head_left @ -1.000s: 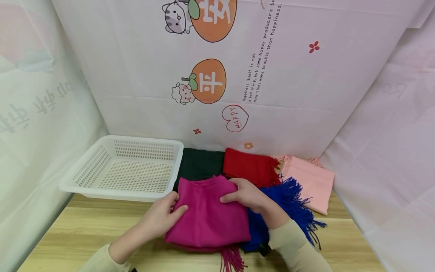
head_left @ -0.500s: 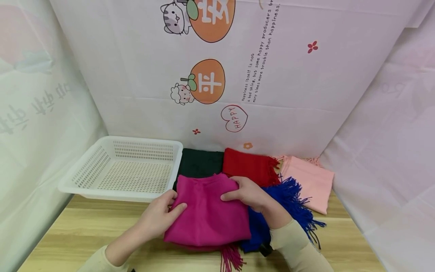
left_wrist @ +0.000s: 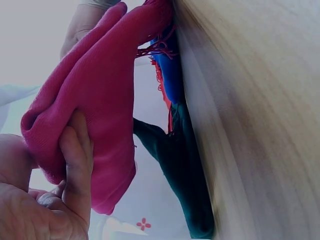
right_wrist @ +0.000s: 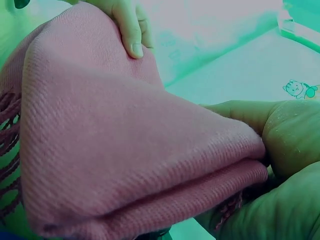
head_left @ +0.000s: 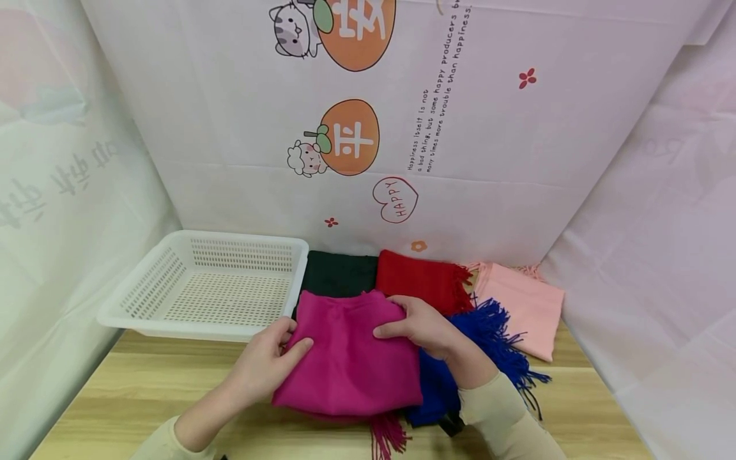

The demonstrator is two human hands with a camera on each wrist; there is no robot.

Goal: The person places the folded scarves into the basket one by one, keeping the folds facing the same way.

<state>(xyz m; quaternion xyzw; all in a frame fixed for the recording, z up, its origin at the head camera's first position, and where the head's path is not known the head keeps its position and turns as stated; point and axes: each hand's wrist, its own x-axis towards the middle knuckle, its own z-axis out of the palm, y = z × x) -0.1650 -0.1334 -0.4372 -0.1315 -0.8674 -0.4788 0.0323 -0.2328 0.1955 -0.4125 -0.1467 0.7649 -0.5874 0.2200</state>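
Magenta scarf (head_left: pixel 351 358), folded into layers with its fringe hanging below, is held up over the desk (head_left: pixel 155 383) between both hands. The left hand (head_left: pixel 266 361) pinches its left edge and the right hand (head_left: pixel 422 329) its upper right corner, each thumb on the near face. Behind it lie dark green (head_left: pixel 339 275) and red (head_left: pixel 420 281) scarves; a blue scarf (head_left: pixel 489 345) lies partly under the right forearm, and a white basket (head_left: pixel 247 237) stands to the left.

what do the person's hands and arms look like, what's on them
The left hand and right hand are ungloved. The left sleeve and right sleeve are plain cream, ending short of the hands. A small black piece shows beside the right sleeve; whether it is worn is unclear.
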